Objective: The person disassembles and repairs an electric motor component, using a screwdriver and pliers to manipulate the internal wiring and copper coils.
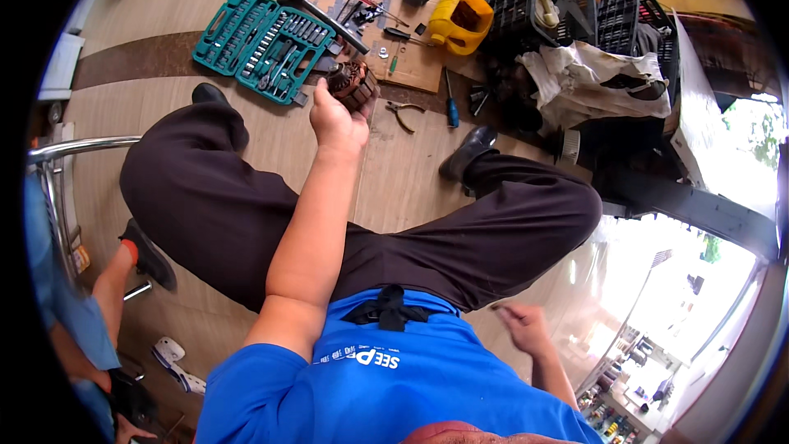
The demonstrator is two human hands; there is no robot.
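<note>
My left hand (339, 121) is raised in front of me and closed around a motor armature (353, 85) with copper windings and dark metal segments. Just beyond it lies an open green socket set case (267, 45) with rows of sockets and a ratchet. Beside the armature, on the floor, are pliers (403, 115) with dark-and-yellow handles. My right hand (528, 330) is low by my right thigh, fingers curled in a pinch. A small dark bit shows at its fingertips, too small to name.
Cardboard (419, 66) ahead carries loose motor parts, screwdrivers and a cut yellow jug (462, 20). A blue-handled screwdriver (451, 99) lies nearby. Black crates (542, 0) and a white cloth sack (592, 74) crowd the right. Another person's leg (111, 296) and a metal chair frame (86, 148) are at left.
</note>
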